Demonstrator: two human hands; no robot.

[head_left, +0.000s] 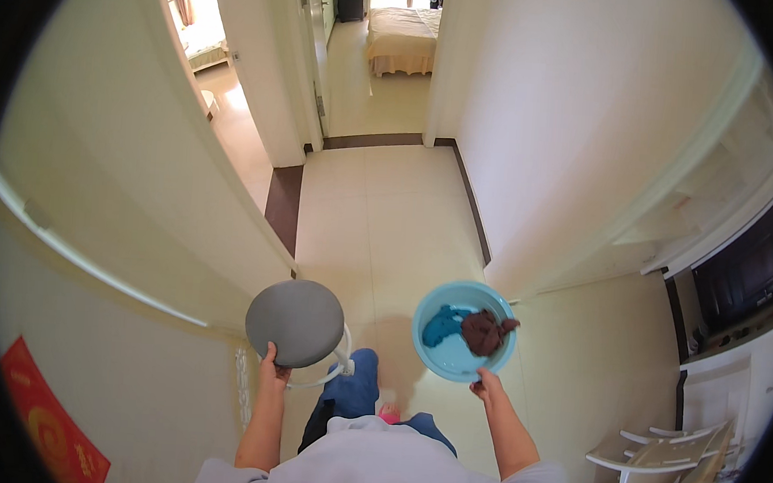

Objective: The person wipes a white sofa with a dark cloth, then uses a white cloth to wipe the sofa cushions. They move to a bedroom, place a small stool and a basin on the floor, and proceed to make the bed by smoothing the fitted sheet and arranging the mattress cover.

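A round stool with a grey padded seat (pixel 295 322) and a white frame (pixel 344 365) is held up in front of me on the left. My left hand (pixel 274 365) grips the near edge of that seat, thumb on top. On the right, my right hand (pixel 486 385) holds a light blue plastic basin (pixel 461 369) by its near rim. Inside the basin lie a crumpled teal cloth (pixel 444 326) and a bunched dark brown cloth (pixel 485 334). One end of the brown cloth rests over the basin's right rim.
A pale tiled hallway floor (pixel 394 222) runs ahead to a bedroom doorway with a bed (pixel 404 40). Walls flank it, and another doorway opens on the left. White chairs (pixel 645 466) and a dark door (pixel 743 263) stand at the right. A red hanging (pixel 53 420) is at lower left.
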